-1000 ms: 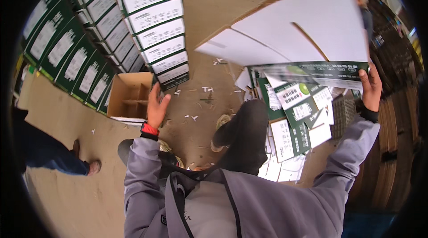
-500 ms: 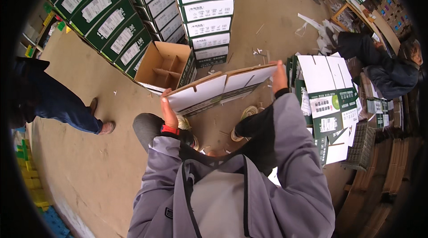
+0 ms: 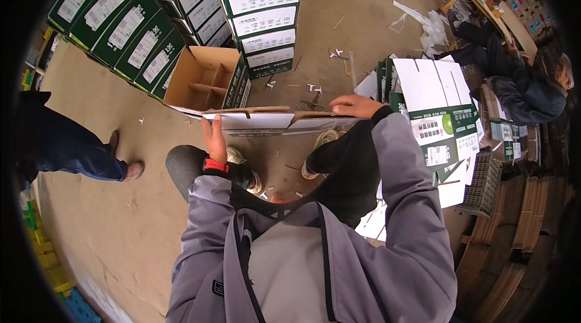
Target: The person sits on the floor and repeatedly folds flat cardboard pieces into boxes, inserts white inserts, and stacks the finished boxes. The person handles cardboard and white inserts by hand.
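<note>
Between my knees I hold a flattened cardboard box (image 3: 260, 121), white with some green print, standing on edge with its brown edges upward. My left hand (image 3: 215, 140), with a red band at the wrist, grips its left end. Over the top edge near the right end lies my right hand (image 3: 357, 106), its fingers bent across the cardboard. Just beyond the left end sits an open box (image 3: 175, 84) with brown cardboard dividers inside. The lower part of the flattened box is seen too steeply to make out.
Tall stacks of green and white boxes (image 3: 263, 23) rise ahead. At my right lies a pile of flat box blanks (image 3: 433, 93) beside a grey crate (image 3: 484, 184). A person's leg (image 3: 85, 141) is at left; another person (image 3: 526, 93) sits at right. Scraps (image 3: 311, 88) litter the floor.
The flattened box has tipped to a steeper angle and come lower and nearer. My right hand has moved from its right end onto the top edge. The view has shifted slightly.
</note>
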Action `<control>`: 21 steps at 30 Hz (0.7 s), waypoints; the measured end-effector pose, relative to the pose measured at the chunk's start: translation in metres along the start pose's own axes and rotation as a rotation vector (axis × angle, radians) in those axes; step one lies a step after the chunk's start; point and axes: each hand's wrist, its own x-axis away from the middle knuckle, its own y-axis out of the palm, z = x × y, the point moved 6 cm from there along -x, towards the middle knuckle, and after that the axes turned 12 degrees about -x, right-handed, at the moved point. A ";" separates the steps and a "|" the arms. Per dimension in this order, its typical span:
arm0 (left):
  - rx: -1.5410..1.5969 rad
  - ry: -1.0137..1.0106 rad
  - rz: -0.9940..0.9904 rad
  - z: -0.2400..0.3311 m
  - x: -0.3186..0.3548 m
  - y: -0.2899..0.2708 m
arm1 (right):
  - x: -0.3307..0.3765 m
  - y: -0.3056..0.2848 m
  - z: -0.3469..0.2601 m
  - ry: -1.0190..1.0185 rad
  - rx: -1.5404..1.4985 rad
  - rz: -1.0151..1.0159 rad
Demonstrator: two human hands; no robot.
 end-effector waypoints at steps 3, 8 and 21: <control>-0.047 0.023 0.029 0.003 0.004 -0.001 | -0.004 0.019 -0.030 0.062 0.074 -0.097; -0.105 0.058 0.097 -0.006 0.007 -0.004 | -0.025 0.021 -0.018 -0.117 0.116 0.017; -0.192 0.111 0.113 -0.034 0.004 -0.019 | -0.030 0.019 -0.023 -0.158 0.209 -0.062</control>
